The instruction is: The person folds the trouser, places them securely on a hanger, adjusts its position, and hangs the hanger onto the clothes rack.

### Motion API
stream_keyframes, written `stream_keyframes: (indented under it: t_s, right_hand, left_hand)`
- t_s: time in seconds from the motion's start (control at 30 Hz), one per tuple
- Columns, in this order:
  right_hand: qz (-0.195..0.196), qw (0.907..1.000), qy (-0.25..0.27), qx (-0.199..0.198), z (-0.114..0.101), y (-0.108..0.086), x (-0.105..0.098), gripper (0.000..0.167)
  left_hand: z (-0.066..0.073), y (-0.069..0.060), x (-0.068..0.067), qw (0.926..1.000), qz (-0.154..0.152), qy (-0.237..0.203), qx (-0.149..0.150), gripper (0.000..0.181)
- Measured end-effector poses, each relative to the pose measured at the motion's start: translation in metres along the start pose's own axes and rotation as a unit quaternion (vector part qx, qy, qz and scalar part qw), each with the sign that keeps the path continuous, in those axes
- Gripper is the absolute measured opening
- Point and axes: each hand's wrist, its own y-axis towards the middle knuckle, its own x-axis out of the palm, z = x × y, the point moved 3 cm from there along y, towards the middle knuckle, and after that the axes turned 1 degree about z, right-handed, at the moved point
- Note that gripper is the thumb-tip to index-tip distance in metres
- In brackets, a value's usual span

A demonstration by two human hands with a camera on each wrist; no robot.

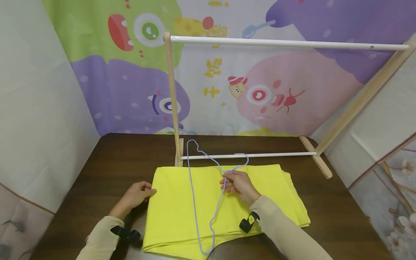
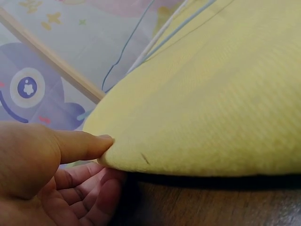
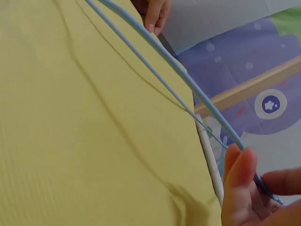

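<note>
nearest the cam: r beige sleeve [image 1: 289, 225] at 5 o'clock, l beige sleeve [image 1: 102, 233] at 7, each w/ a blk device [image 1: 246, 225] strapped at the wrist. biggest thing: cartoon monster backdrop [image 1: 201, 121], running 10 to 2 o'clock. dk brown table [image 1: 107, 173] sits below it. rack [image 1: 286, 43], wood posts & white rods, stands on the table's far part, abt 12 to 2. yellow cloth [image 1: 208, 202] lies flat on the table at 6, folded in layers, just in front of the rack's low rod. lilac wire hanger [image 3: 211, 108] is up over the cloth, throwing shadows on it in the r wrist view; hook to 1 o'clock, one shoulder to 11, the other to 6; can't tell if that low end touches. r hand [image 1: 238, 185] pinches the wire btwn thumb & fingers, just below the neck. l hand [image 1: 135, 195] pinches the cloth's edge at its 10 o'clock, thumb above, fingers under. small dk mark [image 2: 145, 158] on the cloth nr that thumb.
</note>
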Motion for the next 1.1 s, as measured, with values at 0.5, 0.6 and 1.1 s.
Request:
stream_keyframes:
  t_s: [0.5, 0.6, 1.1]
  right_hand:
    - [-0.088, 0.9960, 0.009, -0.013, 0.000, -0.010, 0.013, 0.039]
    - [-0.091, 0.9957, 0.011, -0.005, 0.002, -0.011, 0.016, 0.039]
    - [-0.073, 0.9972, 0.011, 0.010, 0.010, -0.015, 0.021, 0.040]
  left_hand:
    - [0.004, -0.001, 0.003, 0.9998, -0.002, 0.019, -0.009, 0.026]
    - [0.003, -0.002, 0.002, 0.9996, -0.006, 0.025, -0.015, 0.029]
    - [-0.004, -0.008, 0.009, 0.9960, -0.061, -0.058, -0.030, 0.032]
